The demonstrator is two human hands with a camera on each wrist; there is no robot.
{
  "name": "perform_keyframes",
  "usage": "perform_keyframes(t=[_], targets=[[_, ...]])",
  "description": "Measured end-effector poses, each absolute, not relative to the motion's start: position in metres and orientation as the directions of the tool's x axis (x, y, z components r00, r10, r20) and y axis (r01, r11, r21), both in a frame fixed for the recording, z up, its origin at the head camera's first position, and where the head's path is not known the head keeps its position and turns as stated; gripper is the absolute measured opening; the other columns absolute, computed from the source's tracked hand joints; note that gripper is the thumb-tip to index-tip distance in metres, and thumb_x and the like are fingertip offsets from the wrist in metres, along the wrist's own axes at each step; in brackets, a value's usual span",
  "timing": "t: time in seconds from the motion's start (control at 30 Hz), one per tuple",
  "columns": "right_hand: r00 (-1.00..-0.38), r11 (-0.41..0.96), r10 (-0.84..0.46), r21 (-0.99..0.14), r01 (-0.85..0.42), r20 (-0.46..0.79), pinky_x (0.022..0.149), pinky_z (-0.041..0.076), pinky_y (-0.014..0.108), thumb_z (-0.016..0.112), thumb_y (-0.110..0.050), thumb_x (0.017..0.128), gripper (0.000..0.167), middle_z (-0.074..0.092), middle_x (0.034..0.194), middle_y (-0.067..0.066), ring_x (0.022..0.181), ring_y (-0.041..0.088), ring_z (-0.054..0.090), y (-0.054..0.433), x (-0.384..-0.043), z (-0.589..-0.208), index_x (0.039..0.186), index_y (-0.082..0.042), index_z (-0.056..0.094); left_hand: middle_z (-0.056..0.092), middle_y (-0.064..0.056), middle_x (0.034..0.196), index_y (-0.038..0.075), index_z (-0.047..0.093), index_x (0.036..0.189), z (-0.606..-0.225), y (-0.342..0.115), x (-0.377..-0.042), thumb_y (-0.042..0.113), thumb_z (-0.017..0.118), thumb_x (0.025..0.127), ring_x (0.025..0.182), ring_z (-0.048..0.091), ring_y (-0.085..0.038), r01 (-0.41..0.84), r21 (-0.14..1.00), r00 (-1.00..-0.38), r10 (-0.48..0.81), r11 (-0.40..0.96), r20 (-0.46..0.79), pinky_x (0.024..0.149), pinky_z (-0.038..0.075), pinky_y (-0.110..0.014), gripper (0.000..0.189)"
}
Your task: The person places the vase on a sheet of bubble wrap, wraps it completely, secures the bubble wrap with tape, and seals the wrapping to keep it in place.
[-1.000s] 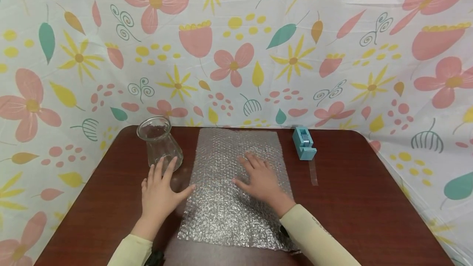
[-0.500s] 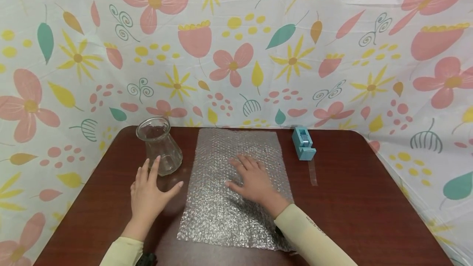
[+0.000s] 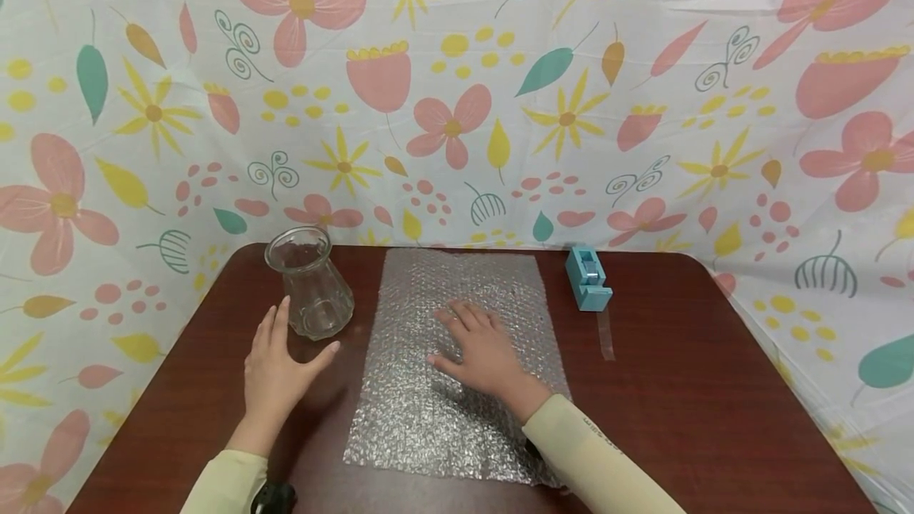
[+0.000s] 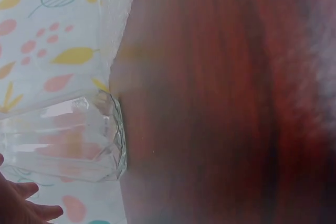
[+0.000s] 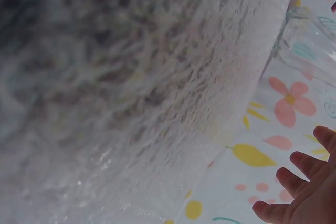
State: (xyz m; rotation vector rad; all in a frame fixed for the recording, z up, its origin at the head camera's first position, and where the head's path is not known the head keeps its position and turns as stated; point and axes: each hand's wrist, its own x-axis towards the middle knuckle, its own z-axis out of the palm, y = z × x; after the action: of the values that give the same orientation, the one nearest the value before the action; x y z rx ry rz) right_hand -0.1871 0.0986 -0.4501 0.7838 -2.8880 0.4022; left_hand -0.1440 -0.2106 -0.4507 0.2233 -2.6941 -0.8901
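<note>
While the left hand [image 3: 274,377], fingers spread, hovers just beside the glass vase [image 3: 319,304] near the far-left corner of the bench [image 3: 714,387] and the right hand [image 3: 485,355], fingers also spread, hangs over the bubble wrap [image 3: 428,419], a hasty sideways sweep could topple the vase.

A big white cloth [image 3: 457,62] hangs like a wall behind the table [image 3: 714,387] and past its sides. It has pink flowers [image 3: 451,127], yellow dots [image 3: 455,46] and green leaves [image 3: 93,78] all over it, and a few creases. The table is dark reddish brown, with round back corners and wood-like streaks. The light is soft, and the tabletop shines a little near the front.
</note>
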Motion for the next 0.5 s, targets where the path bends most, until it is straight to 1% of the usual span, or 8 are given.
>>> perform_keyframes(t=[0.13, 0.27, 0.4, 0.5], targets=[[-0.854, 0.829, -0.484, -0.214, -0.518, 0.191, 0.116, 0.035, 0.070, 0.064, -0.058, 0.093, 0.075, 0.044, 0.160, 0.017, 0.147, 0.043, 0.043, 0.098, -0.187, -0.452, 0.155, -0.018, 0.045, 0.026, -0.027, 0.166, 0.012, 0.017, 0.165, -0.450, -0.215, -0.151, 0.042, 0.080, 0.083, 0.150, 0.030, -0.051, -0.042, 0.642, -0.944, -0.241, 0.765, 0.225, 0.112, 0.030, -0.078, 0.108], [-0.854, 0.828, -0.486, -0.215, -0.518, 0.187, 0.115, 0.034, 0.071, 0.063, -0.059, 0.094, 0.075, 0.044, 0.160, 0.017, 0.147, 0.043, 0.043, 0.097, -0.187, -0.452, 0.155, -0.019, 0.045, 0.025, -0.025, 0.167, 0.013, 0.013, 0.166, -0.448, -0.219, -0.155, 0.039, 0.079, 0.085, 0.152, 0.028, -0.050, -0.042, 0.686, -0.944, -0.253, 0.726, 0.210, 0.114, 0.030, -0.075, 0.107], [-0.856, 0.831, -0.485, -0.209, -0.515, 0.180, 0.115, 0.035, 0.070, 0.063, -0.059, 0.094, 0.075, 0.044, 0.161, 0.016, 0.147, 0.042, 0.043, 0.097, -0.186, -0.452, 0.155, -0.020, 0.045, 0.020, -0.023, 0.170, 0.018, 0.007, 0.167, -0.448, -0.222, -0.161, 0.040, 0.078, 0.087, 0.154, 0.025, -0.048, -0.065, 0.723, -0.949, -0.266, 0.688, 0.167, 0.117, 0.028, -0.073, 0.109], [-0.855, 0.832, -0.487, -0.201, -0.517, 0.181, 0.115, 0.035, 0.070, 0.062, -0.060, 0.094, 0.075, 0.044, 0.161, 0.015, 0.147, 0.042, 0.044, 0.097, -0.186, -0.451, 0.155, -0.020, 0.045, 0.014, -0.021, 0.172, 0.021, 0.001, 0.167, -0.448, -0.223, -0.166, 0.042, 0.077, 0.088, 0.156, 0.020, -0.047, -0.086, 0.752, -0.954, -0.271, 0.654, 0.127, 0.119, 0.025, -0.072, 0.112]])
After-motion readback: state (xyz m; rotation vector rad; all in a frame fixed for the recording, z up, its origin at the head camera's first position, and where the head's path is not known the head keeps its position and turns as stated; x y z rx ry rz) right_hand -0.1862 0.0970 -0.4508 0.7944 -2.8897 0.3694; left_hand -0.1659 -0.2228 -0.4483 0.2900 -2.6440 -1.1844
